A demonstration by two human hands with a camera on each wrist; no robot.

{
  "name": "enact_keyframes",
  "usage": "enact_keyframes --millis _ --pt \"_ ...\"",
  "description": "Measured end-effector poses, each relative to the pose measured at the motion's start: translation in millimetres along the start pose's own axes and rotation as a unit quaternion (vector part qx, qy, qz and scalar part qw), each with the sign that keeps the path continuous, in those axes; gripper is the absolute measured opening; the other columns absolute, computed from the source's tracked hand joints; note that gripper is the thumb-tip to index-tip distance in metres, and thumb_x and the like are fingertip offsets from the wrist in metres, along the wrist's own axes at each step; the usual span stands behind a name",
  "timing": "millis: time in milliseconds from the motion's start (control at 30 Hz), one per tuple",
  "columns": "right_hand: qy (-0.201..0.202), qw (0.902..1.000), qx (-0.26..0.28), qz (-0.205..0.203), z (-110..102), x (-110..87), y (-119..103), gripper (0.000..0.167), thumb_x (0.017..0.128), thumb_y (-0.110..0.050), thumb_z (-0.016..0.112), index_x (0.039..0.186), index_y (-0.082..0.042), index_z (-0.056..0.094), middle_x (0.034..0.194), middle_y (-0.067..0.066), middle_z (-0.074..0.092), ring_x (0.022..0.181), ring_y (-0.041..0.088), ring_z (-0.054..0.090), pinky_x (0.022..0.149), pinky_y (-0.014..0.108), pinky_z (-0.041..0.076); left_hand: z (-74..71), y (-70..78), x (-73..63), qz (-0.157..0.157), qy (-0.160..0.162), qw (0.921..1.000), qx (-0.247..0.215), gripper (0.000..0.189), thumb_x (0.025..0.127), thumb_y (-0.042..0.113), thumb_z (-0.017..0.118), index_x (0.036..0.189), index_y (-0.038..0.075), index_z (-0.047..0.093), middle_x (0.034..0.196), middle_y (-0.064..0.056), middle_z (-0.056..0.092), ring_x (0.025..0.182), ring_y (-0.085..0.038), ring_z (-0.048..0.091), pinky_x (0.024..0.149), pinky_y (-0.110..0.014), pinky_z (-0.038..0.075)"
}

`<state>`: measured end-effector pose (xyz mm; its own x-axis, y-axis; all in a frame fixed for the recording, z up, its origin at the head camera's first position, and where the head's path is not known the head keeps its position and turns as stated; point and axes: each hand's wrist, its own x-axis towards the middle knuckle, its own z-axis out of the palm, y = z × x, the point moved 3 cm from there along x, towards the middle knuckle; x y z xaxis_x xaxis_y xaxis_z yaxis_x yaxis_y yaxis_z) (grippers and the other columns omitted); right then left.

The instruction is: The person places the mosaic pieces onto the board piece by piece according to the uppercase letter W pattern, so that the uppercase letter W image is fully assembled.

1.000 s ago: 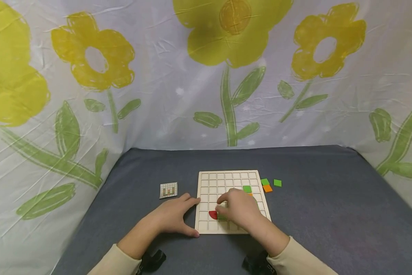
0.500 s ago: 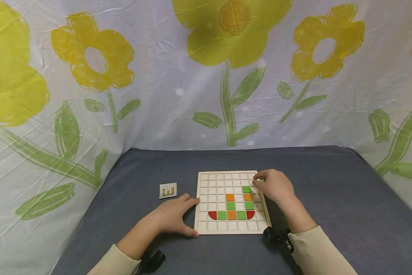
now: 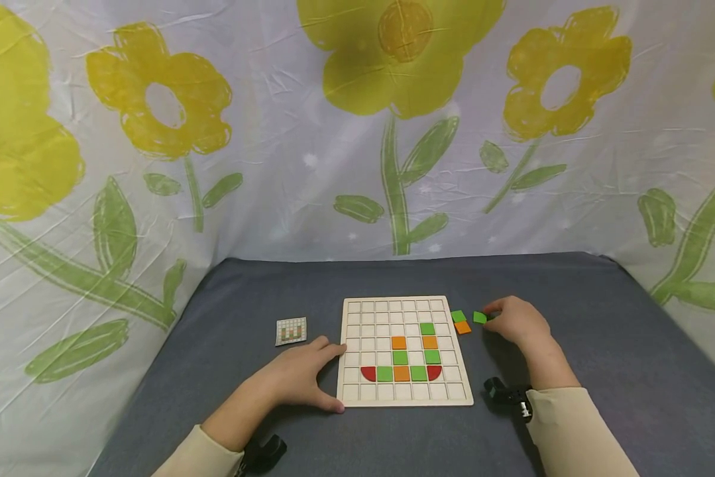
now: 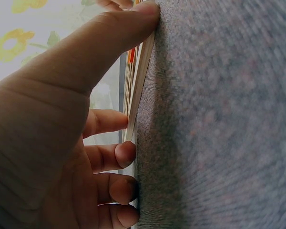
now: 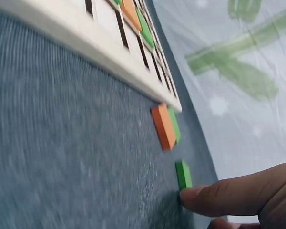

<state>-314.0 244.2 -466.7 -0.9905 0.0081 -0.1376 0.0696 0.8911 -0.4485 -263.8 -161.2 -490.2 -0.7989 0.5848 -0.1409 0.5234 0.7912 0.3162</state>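
Note:
A pale wooden grid board (image 3: 363, 391) lies on the table, with red, green and orange tiles set in several squares. My left hand (image 3: 300, 374) rests at the board's left edge. Its thumb (image 4: 119, 31) and forefinger touch the edge, spread apart. To the right of the board, my right hand (image 3: 521, 323) has its thumb and forefinger at a loose green square tile (image 3: 480, 318), which lies on the cloth. In the right wrist view the thumb (image 5: 219, 196) meets the end of this green tile (image 5: 183, 175); the forefinger's contact is hidden.
Another green tile (image 3: 458, 316) and an orange tile (image 3: 462, 327) lie against the board's right edge. A small card (image 3: 291, 330) printed with a coloured grid pattern lies left of the board. Dark grey cloth (image 3: 602, 371) covers the table, and a flowered curtain (image 3: 274, 199) hangs behind.
My right hand has moved from above the board's lower middle, past its upper right corner, to the loose green tile on the right. The left hand has stayed put.

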Motion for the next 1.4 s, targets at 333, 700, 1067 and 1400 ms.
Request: enact_keyframes --millis 333,700,1067,1400 --pt "-0.012 0.9997 0.013 -0.018 -1 1.7 10 0.042 0.088 -0.025 0.078 0.121 0.001 0.071 0.119 0.026 0.065 0.093 0.034 0.063 0.079 0.053 0.049 0.6 -0.2 -0.5 0.0 0.0 1.0 0.0 0.106 0.069 0.075 0.081 0.153 0.018 0.05 0.123 0.003 0.053 0.096 -0.012 0.055 0.089 -0.04 0.049" --pt "0.02 0.9988 -0.003 -0.045 2 5.3 7 0.034 0.087 -0.024 0.076 0.111 0.0 0.072 0.093 0.012 0.066 0.074 0.024 0.057 0.066 0.043 0.046 2.5 -0.6 0.1 0.001 0.001 1.0 0.003 0.105 0.069 0.075 0.08 0.153 0.019 0.05 0.123 0.004 0.053 0.096 -0.012 0.055 0.089 -0.039 0.049" --pt "0.066 0.9933 0.001 -0.095 -17 -8.9 -29 0.037 0.088 -0.022 0.073 0.118 -0.001 0.074 0.098 0.011 0.066 0.076 0.023 0.054 0.065 0.04 0.043 1.2 -0.8 0.6 -0.002 0.001 1.0 -0.002 0.106 0.068 0.076 0.08 0.152 0.019 0.051 0.124 0.002 0.054 0.098 -0.013 0.056 0.09 -0.04 0.049" --pt "0.062 0.9851 0.013 -0.16 -14 -28.8 -77 0.03 0.091 -0.02 0.074 0.118 -0.006 0.076 0.08 0.004 0.05 0.068 0.02 0.044 0.06 0.037 0.034 1.4 -0.8 0.8 0.002 0.002 1.0 0.001 0.106 0.068 0.075 0.081 0.152 0.018 0.051 0.125 0.001 0.054 0.099 -0.014 0.056 0.091 -0.041 0.049"
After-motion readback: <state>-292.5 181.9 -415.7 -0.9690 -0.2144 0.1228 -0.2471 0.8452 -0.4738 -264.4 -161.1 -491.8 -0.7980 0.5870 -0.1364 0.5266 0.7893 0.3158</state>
